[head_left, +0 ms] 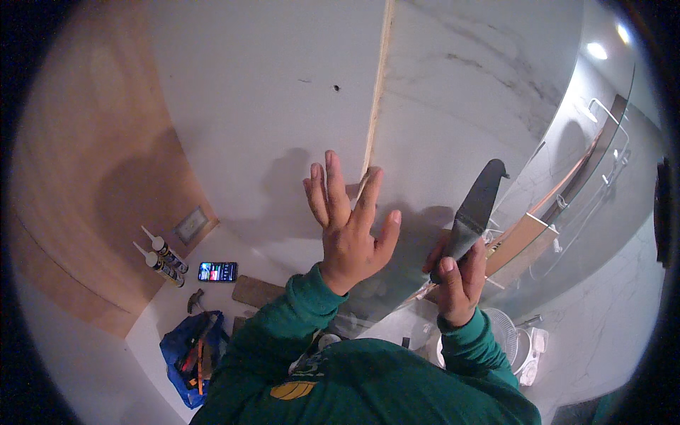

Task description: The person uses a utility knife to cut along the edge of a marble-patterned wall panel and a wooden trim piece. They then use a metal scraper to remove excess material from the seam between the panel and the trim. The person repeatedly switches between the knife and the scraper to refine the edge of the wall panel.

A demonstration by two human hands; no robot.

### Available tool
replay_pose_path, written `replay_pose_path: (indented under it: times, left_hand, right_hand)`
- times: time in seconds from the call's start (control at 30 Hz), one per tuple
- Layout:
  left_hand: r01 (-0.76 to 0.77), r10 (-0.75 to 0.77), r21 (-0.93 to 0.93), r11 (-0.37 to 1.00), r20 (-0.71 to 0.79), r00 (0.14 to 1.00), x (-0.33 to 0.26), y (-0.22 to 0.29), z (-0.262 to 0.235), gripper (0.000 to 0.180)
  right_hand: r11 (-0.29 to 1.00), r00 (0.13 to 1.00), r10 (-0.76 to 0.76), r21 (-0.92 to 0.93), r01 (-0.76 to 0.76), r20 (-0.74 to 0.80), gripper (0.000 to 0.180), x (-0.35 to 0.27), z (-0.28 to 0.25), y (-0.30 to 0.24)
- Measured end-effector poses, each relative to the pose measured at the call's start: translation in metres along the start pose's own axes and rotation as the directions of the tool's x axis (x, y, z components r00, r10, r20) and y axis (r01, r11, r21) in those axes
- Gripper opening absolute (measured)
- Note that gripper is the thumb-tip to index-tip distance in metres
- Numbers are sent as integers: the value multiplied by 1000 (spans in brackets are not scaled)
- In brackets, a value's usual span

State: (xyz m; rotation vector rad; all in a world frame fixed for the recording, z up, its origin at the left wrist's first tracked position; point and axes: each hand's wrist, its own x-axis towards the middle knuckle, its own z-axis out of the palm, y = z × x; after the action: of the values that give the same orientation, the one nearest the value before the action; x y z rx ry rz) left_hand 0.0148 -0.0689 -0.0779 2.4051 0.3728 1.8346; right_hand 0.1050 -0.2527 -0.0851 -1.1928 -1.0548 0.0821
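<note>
My left hand [354, 244] is raised with its fingers spread, holding nothing. Its index fingertip lies at the lower end of a narrow pale wood strip [381, 78], and I cannot tell whether it presses on it. The strip runs between a plain light grey panel [262, 92] and a marble-patterned panel [467, 92]. To the right, my right hand [460, 287] is closed around a dark, tapered, blade-like tool [480, 198] with a rounded end pointing up and away. The fingers cover its lower part, so its exact kind is unclear.
At left, two sealant tubes [166, 258] and a lit phone [217, 272] lie by a wooden panel [99, 142]. Nearer are a hammer [195, 301] and a blue bag [173, 343] of tools. Clear glass and a brown board [520, 244] stand at right, beside a white basket [501, 329].
</note>
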Motion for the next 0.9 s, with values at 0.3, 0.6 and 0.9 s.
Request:
replay_pose_path:
  times: [0.3,0.6,0.9]
  left_hand:
    - [3,-3,84,996,1,1000,15,0,-2,66]
    - [-6,5,62,998,17,1000,18,7,-4,71]
    - [-9,7,43,999,42,999,26,10,-8,78]
  right_hand:
    - [999,997,-39,6,39,69,48,3,1,2]
    - [998,997,-36,-56,40,65,47,3,1,5]
    - [1000,995,-25,4,25,96,51,3,1,2]
